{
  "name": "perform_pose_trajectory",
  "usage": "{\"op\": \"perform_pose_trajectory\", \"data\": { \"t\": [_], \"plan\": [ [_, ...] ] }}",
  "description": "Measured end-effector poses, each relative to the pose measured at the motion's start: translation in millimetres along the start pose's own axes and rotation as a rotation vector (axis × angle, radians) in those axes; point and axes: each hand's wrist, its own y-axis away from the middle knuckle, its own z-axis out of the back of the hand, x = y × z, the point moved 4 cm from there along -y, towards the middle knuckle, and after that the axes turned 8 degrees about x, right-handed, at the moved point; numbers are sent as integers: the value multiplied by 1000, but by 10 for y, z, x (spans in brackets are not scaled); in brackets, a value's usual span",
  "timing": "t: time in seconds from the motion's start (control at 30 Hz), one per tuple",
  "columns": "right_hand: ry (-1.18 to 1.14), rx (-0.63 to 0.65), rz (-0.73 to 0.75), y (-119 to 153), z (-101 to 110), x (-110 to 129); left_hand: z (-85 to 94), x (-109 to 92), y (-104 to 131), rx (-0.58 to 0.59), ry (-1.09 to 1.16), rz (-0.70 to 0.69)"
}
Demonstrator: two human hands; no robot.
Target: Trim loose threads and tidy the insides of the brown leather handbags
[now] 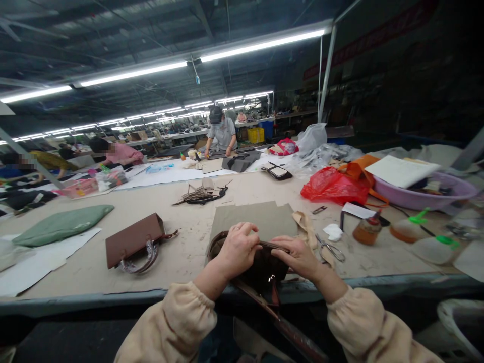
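Left hand: my left hand (238, 249) has its grip closed, fingertips bent down onto the rim of the dark brown bag.
Right hand: my right hand (297, 256) has its grip closed on the same rim, fingers above and thumb beneath.
Dark brown bag: the dark brown bag (260, 275) sits between my forearms at the near edge of the tabletop (181, 262); its held rim is the long axis I can see, running roughly 9 to 3 o'clock. The lower end is too dark to tell.
Strap: the long strap (291, 331) slants below the tabletop's edge towards 5 o'clock.
Olive sheets: the olive sheets (253, 217) lie just beyond my hands at 12 o'clock.
Brown handbag: the brown handbag (132, 239) lies at 9 o'clock, its handles towards me.
Scissors: the scissors (328, 245) lie near my right hand at 3 o'clock.
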Motion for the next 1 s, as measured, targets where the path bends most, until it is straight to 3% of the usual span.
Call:
{"op": "perform_pose_trajectory", "data": {
  "t": [0.17,0.47,0.67,1.0],
  "plan": [
    [21,-17,0,-35,10,46,-78,31,-48,99,55,18],
    [144,-59,13,-79,-1,121,-111,57,-93,89,78,90],
    [204,131,-19,-53,35,36,-124,75,-127,95,93,106],
    [245,12,-29,-163,71,165,-115,81,-134,98,133,131]
  ]
}}
